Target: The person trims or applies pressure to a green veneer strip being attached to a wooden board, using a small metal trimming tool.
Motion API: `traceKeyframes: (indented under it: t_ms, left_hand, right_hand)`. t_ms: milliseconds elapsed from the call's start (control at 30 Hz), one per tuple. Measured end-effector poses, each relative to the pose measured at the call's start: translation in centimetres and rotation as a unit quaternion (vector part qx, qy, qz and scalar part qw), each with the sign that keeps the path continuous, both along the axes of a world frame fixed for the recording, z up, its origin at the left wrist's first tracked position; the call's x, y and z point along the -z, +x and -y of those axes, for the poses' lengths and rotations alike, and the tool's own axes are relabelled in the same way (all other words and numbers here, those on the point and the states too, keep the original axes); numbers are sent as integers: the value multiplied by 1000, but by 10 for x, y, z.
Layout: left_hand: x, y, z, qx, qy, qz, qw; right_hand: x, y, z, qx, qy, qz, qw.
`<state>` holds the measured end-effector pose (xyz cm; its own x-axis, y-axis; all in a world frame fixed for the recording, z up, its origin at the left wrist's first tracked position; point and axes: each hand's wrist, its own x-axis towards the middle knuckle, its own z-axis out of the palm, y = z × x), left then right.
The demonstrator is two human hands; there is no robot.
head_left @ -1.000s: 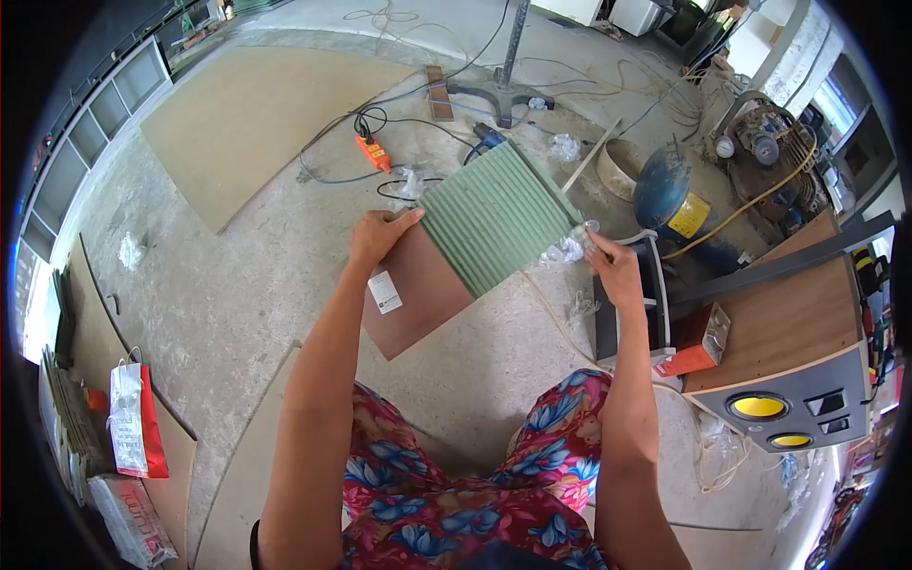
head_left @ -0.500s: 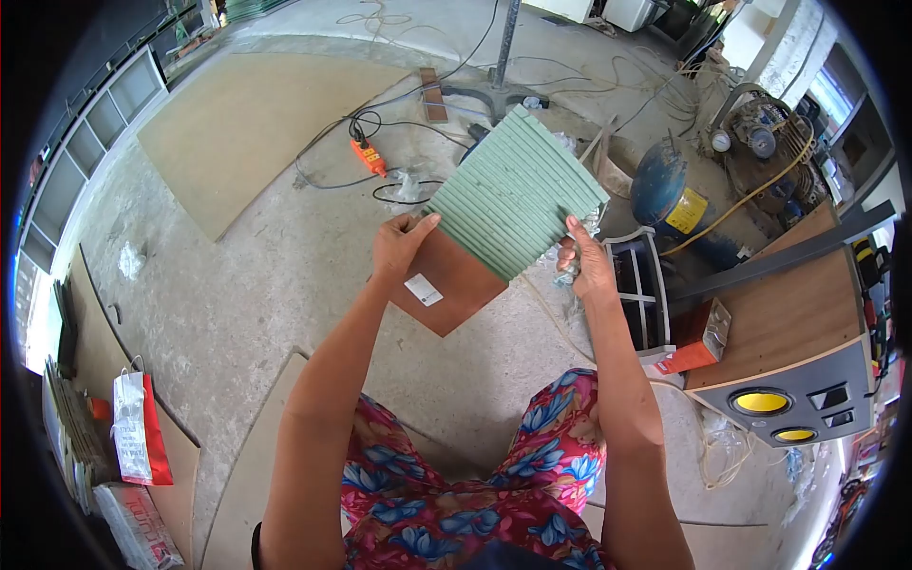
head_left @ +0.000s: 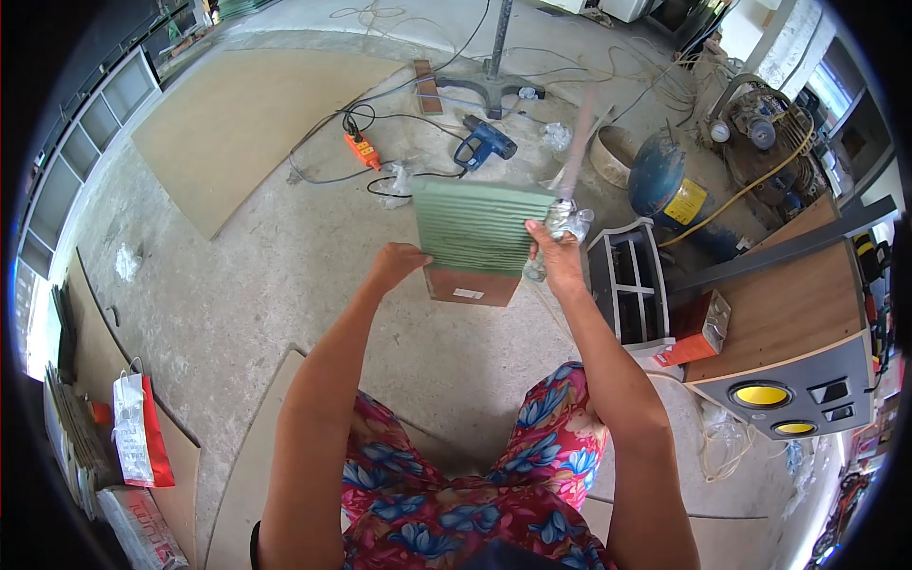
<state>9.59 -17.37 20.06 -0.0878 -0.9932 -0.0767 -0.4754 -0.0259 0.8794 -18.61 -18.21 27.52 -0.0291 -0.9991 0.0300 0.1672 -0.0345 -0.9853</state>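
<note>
Both my hands hold a panel with a green ridged face [head_left: 484, 223] and a plain brown lower part [head_left: 494, 290] that bears a small white label. My left hand [head_left: 399, 264] pinches the panel's left edge, thumb and fingers together. At its right edge, the thumb of my right hand [head_left: 558, 255] presses on the green ridges, the other fingers curled behind. Crumpled clear plastic [head_left: 577, 222] shows at that hand, and from there a long, thin, blurred strip [head_left: 576, 142] rises. Beyond the panel, a blue corded power tool [head_left: 486, 142] lies on the concrete floor.
An orange power socket [head_left: 362, 150] and cables lie ahead. At right stand a blue tank [head_left: 655, 180], a grey rack [head_left: 619, 285] and a speaker cabinet [head_left: 779, 328]. A large board [head_left: 247, 123] lies at left; a red-and-white bag [head_left: 138, 427] is nearer.
The panel has turned and tilted, its top edge now roughly level and its face foreshortened. My right hand has shifted left and up, uncovering the blue tool. The strip now stands upright.
</note>
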Motion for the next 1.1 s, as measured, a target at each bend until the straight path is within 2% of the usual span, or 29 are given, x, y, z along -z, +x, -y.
traceKeyframes:
  t_ms: [33,133,233,333,433,533,633,733,933,1100]
  left_hand:
    - [0,7,2,23,3,1,1000]
    - [-5,21,9,-36,0,18,999]
    - [-31,22,14,-5,-69,-75,995]
    - [-75,0,4,13,-180,-20,983]
    - [-91,-22,-3,-12,-310,88,947]
    - [-116,-30,-11,3,-206,174,963]
    - [-113,-30,-11,-31,-221,240,945]
    - [-102,-32,-12,-32,-214,252,943]
    - [-97,-38,-8,-45,-214,261,940]
    - [-95,-37,-4,-49,-216,261,939]
  right_hand:
    - [5,3,0,0,-17,-21,1000]
    - [8,4,-2,-30,-1,-81,996]
    - [16,5,0,-12,-3,-97,995]
    - [17,4,4,-8,12,-110,994]
    - [18,9,5,-3,-6,-111,994]
    - [7,11,4,-34,-23,-132,990]
    - [15,13,7,-37,41,-130,990]
    - [12,11,2,-56,73,-144,985]
    - [-14,6,-10,-28,113,-174,978]
    - [-12,-13,-9,-18,97,-182,978]
